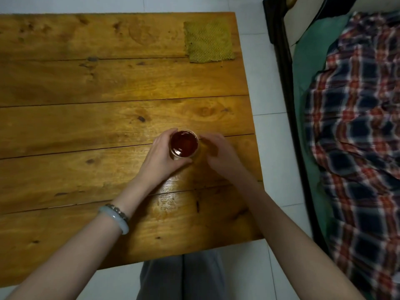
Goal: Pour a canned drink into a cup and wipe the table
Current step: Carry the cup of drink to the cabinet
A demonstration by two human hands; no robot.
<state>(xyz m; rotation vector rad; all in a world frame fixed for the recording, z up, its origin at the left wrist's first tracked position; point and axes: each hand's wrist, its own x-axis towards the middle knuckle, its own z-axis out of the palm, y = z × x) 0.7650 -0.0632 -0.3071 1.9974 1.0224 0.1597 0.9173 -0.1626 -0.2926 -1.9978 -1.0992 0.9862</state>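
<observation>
1. Cup (184,144) of clear round glass, filled with dark red drink, stands upright on the largest item in view, an orange-brown wooden plank table (86,126). It sits in the near right part of the table.
2. Dark-framed bed with a red, navy and white plaid blanket (357,126) runs along the right side. A strip of white tiled floor (270,94) separates it from the table, and neither obstructs the work.
3. Left hand (164,152) curls its fingers and thumb round the cup's left side and grips it.
4. Right hand (218,152) is motion-blurred and sits just beside the cup's right side with its fingers bent. Whether it touches or holds the glass cannot be told.
5. Square yellow-green woven cloth (207,42) lies flat near the table's far right corner, well apart from both hands.
6. Glossy patch (171,191) marks the boards between the cup and the near edge. Spilled liquid or lamp glare cannot be distinguished.
7. Pale stone-like bangle (121,221) circles the left wrist.
8. Status: the full cup and the absence of any can in view suggest that pouring is complete. Wiping appears to remain, since the cloth is not yet in hand. The cup stands within the area to be wiped, so it would probably have to be lifted or wiped round.
</observation>
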